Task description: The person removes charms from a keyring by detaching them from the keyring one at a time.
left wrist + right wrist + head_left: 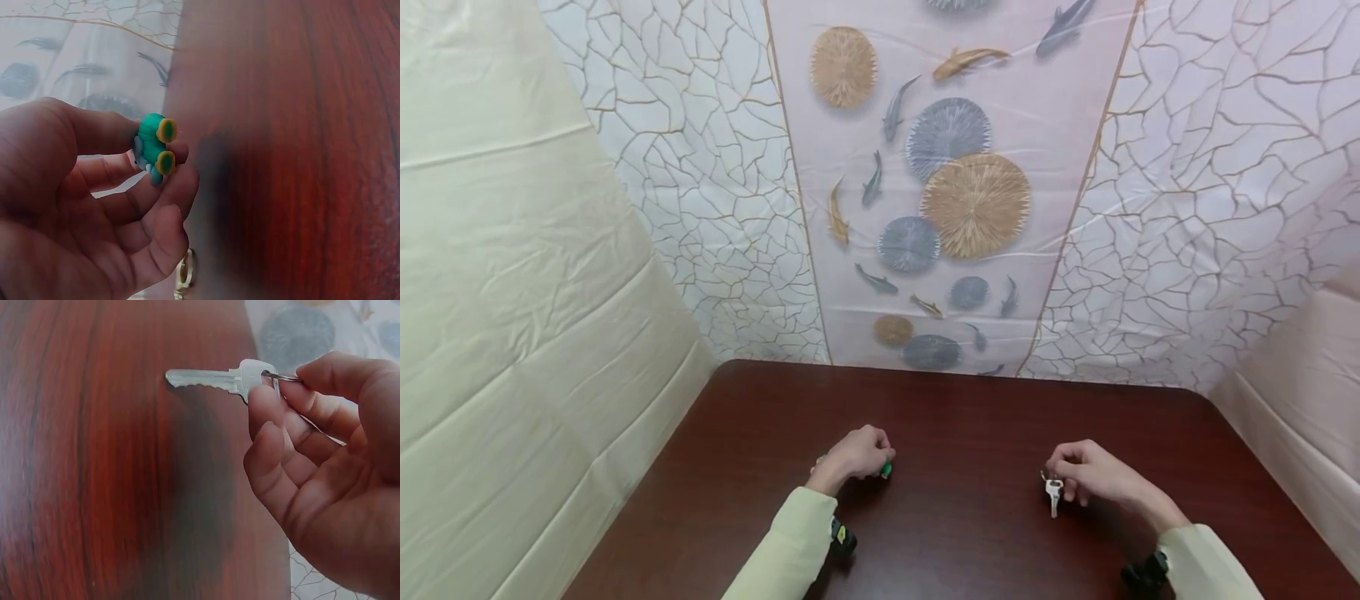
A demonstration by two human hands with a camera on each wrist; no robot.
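My left hand [857,452] is over the left part of the table, pinching a small green figurine [152,142] between thumb and fingers. Two yellow-rimmed green feet on the figurine face outward in the left wrist view. Below the curled fingers, part of a gold metal clasp [184,275] shows; the rest is hidden behind the hand. On the right side, my right hand [1097,473] pinches a metal key ring [284,377] between thumb and fingers. From that ring a silver key [212,378] extends, its toothed blade hanging down over the table in the head view.
Under both hands lies a dark reddish-brown wooden table [955,533] with rounded far corners. A patterned cloth backdrop [865,308] rises behind it, and pale fabric [527,333] hangs along the left side. Dark wrist devices [842,540] sit below the hands.
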